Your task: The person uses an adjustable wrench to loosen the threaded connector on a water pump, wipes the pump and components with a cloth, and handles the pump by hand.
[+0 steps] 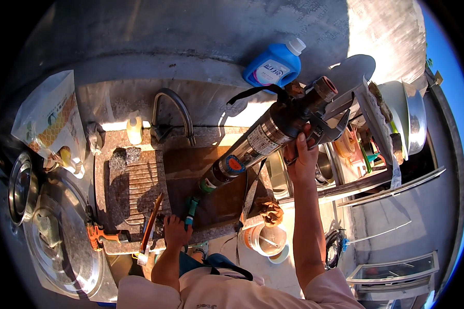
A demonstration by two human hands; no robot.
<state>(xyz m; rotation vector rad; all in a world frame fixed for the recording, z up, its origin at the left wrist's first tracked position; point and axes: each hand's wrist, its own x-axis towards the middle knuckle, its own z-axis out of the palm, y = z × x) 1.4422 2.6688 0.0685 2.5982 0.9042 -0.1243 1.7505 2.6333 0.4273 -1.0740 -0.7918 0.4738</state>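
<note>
A long submersible pump (241, 154), with a steel body and a dark top, leans diagonally across the stone sink (216, 219). Its lower end is down in the basin. My right hand (302, 157) is closed around a dark adjustable wrench (322, 132) beside the pump's upper end; the wrench's jaws point up and right. At the sink's front edge, my left hand (178, 232) is closed at a green-handled tool (192, 208) near the pump's lower end. Part of the grip there is hidden. A black cable or strap (255, 92) extends from the pump's top.
A curved tap (174, 98) stands behind the basin; a blue detergent bottle (274, 66) sits on the back ledge. An orange drill (99, 235) and a long wooden-handled tool (150, 221) lie left. A bucket (263, 239) stands below, near shelves with bowls on the right.
</note>
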